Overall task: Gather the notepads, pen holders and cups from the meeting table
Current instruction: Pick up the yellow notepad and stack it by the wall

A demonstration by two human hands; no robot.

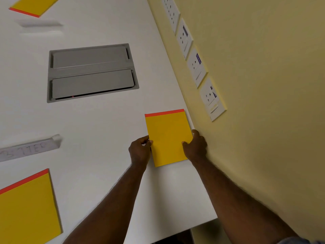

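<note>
A yellow notepad [168, 136] with a red top strip lies near the right edge of the white meeting table [98, 120], close to the wall. My left hand [140, 152] pinches its left edge, and my right hand [195, 147] grips its lower right edge. A second yellow notepad [26, 208] lies at the lower left. A third yellow notepad [34, 6] sits at the far top left. No cups or pen holders are in view.
A grey cable hatch [91, 73] is set into the table's middle. Two clear name stands, one at the left [29, 147] and one further back [39, 23], rest on the table. The yellow wall [263, 85] with several white sockets [197, 66] runs along the right.
</note>
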